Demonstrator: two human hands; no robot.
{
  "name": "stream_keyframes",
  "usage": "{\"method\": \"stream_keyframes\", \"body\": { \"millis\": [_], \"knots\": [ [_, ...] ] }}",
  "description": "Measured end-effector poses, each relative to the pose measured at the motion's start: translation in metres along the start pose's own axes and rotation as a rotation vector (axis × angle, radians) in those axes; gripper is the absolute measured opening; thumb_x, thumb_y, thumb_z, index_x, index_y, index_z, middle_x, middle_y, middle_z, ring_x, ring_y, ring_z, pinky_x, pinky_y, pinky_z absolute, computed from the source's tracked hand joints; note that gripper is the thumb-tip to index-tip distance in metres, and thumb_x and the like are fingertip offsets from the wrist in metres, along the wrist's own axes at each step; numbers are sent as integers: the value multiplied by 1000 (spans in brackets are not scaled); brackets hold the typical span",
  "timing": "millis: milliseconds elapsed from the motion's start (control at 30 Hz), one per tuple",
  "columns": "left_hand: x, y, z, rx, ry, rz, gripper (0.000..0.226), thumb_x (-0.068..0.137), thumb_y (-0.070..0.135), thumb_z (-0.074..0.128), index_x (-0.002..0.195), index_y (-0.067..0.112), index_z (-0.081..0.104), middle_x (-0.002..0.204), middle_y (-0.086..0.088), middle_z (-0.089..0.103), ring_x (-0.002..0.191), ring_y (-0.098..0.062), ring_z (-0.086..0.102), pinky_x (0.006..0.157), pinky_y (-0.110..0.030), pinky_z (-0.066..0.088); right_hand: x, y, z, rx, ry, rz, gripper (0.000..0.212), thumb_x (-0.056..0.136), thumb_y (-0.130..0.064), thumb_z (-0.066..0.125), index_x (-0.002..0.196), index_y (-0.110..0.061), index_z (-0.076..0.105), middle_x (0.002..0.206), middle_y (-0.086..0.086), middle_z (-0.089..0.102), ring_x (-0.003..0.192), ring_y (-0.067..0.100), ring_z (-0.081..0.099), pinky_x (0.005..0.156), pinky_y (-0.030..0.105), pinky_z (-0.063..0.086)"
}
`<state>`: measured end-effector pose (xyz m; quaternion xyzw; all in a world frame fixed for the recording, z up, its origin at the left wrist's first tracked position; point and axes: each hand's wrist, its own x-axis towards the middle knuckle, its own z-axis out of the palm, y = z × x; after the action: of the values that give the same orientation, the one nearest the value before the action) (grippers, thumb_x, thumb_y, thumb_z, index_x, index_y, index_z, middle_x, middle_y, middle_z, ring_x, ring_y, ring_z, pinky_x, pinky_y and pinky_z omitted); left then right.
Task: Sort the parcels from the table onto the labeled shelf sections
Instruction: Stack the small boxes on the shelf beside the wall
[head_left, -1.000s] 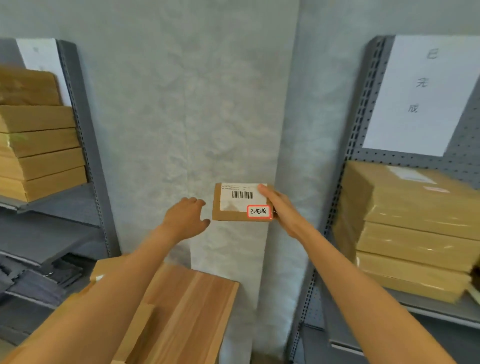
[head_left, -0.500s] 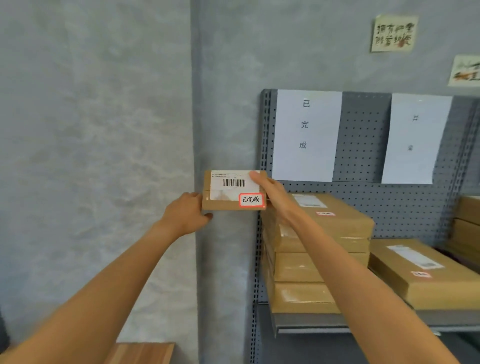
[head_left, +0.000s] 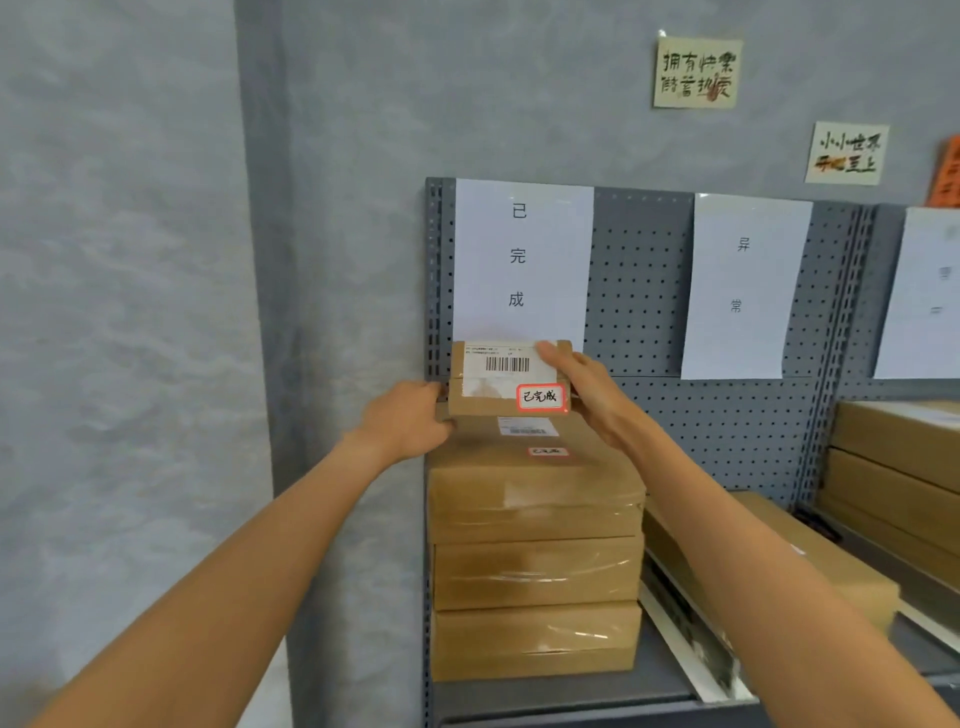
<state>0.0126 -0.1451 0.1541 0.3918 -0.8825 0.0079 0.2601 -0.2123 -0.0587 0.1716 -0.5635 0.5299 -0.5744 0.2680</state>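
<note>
Parcel (head_left: 506, 379) held over the stack (head_left: 535, 519), below the 已完成 sign (head_left: 522, 260).
Left hand (head_left: 408, 421) grips its left end, right hand (head_left: 587, 395) its right; released off-centre, it could likely slide off the stack's glossy top or overhang the stack's left edge.

Grey textured wall (head_left: 130, 312) fills frame left; 2 handwritten paper notes (head_left: 697, 73) (head_left: 847, 154) stuck upper right; orange scrap (head_left: 948, 171) at right edge.
</note>
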Motion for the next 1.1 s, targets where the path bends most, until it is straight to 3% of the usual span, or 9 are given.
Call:
{"method": "stream_keyframes", "body": {
  "millis": [133,200,300,467,600,733,833,933,1100],
  "knots": [
    [24,18,21,5,-9,-2,42,88,43,56,119,16,59,119,-5,61,108,-24,56,84,-39,51,13,15,-30,-8,15,-5,66,69,-66,67,110,-15,63,94,0,75,80,13,71,67,23,53],
    [33,24,32,8,-26,-10,45,89,49,53,117,15,60,118,-4,61,110,-23,55,86,-40,50,23,23,-40,-29,11,11,71,69,-63,68,118,-13,58,97,1,75,84,17,72,69,25,54],
    [42,30,49,23,-83,-51,40,90,53,51,103,16,59,111,-3,62,106,-22,56,85,-38,49,40,36,-51,-39,7,26,60,80,-53,68,123,-13,56,100,2,75,88,19,72,80,31,56],
    [44,27,59,-62,-147,-89,44,91,56,49,103,18,68,100,2,68,92,-16,62,83,-36,51,64,55,-56,16,-2,69,53,83,-44,69,124,-13,56,106,3,73,89,15,72,76,28,55],
    [44,26,59,-52,-142,-92,40,91,54,48,108,24,69,107,6,67,98,-14,60,88,-36,50,75,65,-57,-6,-18,77,52,83,-30,74,119,1,53,99,-1,74,80,5,72,56,13,52],
    [46,24,60,-37,-153,-97,45,91,56,47,107,21,69,106,3,68,95,-13,61,87,-37,51,83,74,-63,58,-32,92,36,83,-25,73,118,-21,63,111,2,72,91,11,71,72,21,55],
    [46,25,60,-32,-154,-99,46,92,57,47,108,20,69,107,4,67,95,-13,60,86,-34,51,86,79,-64,105,-30,94,40,82,-23,74,121,-22,62,104,-2,74,93,14,71,82,30,56],
    [45,25,60,-39,-156,-100,44,92,56,48,109,21,68,107,4,66,94,-12,60,82,-29,48,85,79,-62,112,-33,91,38,81,-24,74,117,-25,62,100,-4,75,90,14,72,76,28,58],
    [43,27,57,-46,-171,-121,45,92,56,48,114,21,67,114,4,64,100,-13,58,89,-33,48,78,73,-60,64,-1,91,33,83,-23,73,114,-23,62,104,-1,73,83,8,72,64,19,56]
  ]
}}
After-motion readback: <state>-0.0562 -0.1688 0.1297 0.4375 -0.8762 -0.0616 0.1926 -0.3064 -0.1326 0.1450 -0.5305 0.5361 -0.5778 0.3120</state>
